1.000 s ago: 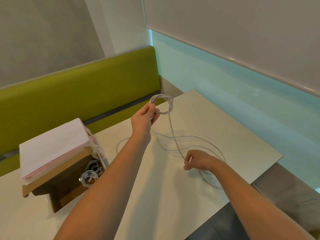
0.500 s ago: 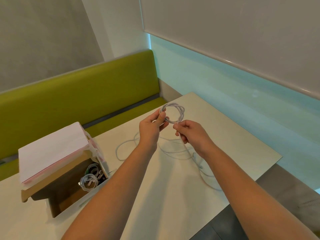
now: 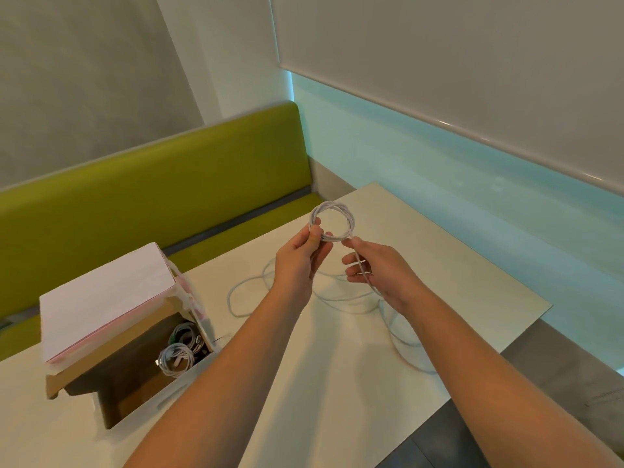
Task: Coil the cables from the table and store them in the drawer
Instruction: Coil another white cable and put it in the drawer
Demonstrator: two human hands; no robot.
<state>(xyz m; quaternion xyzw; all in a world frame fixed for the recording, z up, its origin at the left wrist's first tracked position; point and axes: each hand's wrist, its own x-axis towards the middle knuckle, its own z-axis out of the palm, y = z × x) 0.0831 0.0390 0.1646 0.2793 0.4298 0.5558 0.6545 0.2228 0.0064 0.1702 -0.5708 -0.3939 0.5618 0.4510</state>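
Head view: the table (image 3: pixel 337 383) carries the loose white cable (image 3: pixel 341 300), which trails toward the person from the coil (image 3: pixel 332 220). Below-left of the coil, the left hand (image 3: pixel 300 261) pinches its loops; just below-right, the nearer right hand (image 3: pixel 378 271) loosely curls round the feeding strand. The drawer (image 3: pixel 141 376) sits far left of the coil.

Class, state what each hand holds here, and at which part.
Left hand pinches the thin white cable's wound coil at its lower edge; right hand grips the loose strand just below it.
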